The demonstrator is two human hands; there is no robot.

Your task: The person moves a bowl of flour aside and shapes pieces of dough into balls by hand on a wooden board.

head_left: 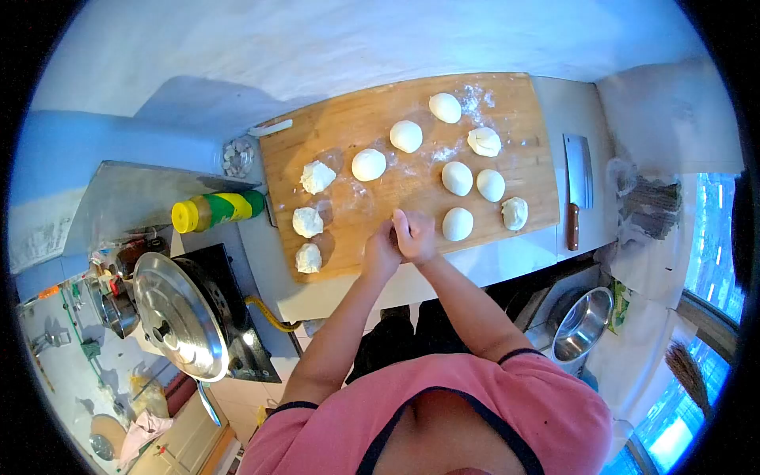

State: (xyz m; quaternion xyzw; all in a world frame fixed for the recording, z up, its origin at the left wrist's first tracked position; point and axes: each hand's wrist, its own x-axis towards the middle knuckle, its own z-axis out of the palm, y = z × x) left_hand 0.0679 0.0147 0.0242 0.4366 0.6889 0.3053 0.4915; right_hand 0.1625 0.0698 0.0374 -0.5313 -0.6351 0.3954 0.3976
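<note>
My left hand point(382, 252) and my right hand point(416, 235) are pressed together over the near edge of a wooden board point(348, 245). Their fingers are closed, and whatever lies between the palms is hidden. Several dough balls rest on the board. A smooth ball point(457, 224) sits just right of my hands, with another smooth one point(369, 165) beyond them. Rougher lumps, among them one at the near left point(309, 258) and one at the far left point(317, 177), line the board's left side. Dry flour point(475, 101) is scattered near the far right.
A cleaver point(579, 182) lies right of the board. Left are a yellow-capped bottle point(218, 210), a glass jar point(237, 157) and a lidded pan point(178, 317) on a stove. A metal pot point(583, 323) stands at the lower right.
</note>
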